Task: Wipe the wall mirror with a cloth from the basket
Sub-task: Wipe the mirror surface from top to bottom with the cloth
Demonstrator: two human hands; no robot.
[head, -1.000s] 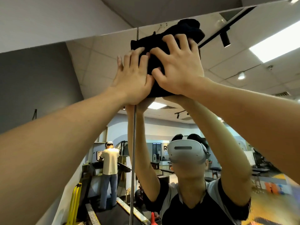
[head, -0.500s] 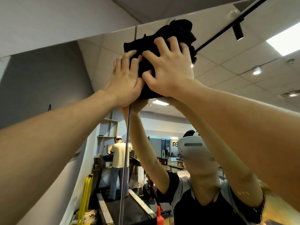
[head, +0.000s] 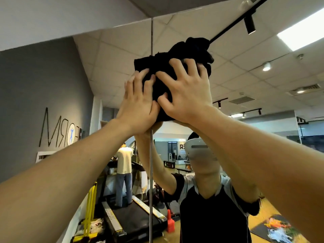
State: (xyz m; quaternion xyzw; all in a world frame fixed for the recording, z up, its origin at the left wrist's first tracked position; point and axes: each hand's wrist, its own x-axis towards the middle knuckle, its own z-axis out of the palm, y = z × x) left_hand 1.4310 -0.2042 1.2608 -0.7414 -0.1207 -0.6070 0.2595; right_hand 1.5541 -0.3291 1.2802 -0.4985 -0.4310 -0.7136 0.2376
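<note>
Since the earlier frame the cloth has slid down the glass a fair bit and a little to the right. It was tucked right up against the top edge of the wall mirror and now there's a clear band of reflected ceiling above it. It's a black bunched-up wad, pressed flat on the mirror and straddling the vertical seam between two panels, with most of the bulk on the right-hand panel.

Both hands are on it, side by side. The left hand has its fingers mostly straight, pushing on the lower left part of the cloth, right over the seam. The right hand has its fingers spread and curled into the fabric, so it looks like the one actually gripping while the left just presses. The right hand covers the middle of the wad, so it's nearer the bulk; the cloth's lumpy end pokes out up and to the right, past the right fingertips.

Arms are reaching up and forward, and the cloth sits above head height. My guess is the next stroke keeps going down or sideways across the right panel. The basket isn't in view.
</note>
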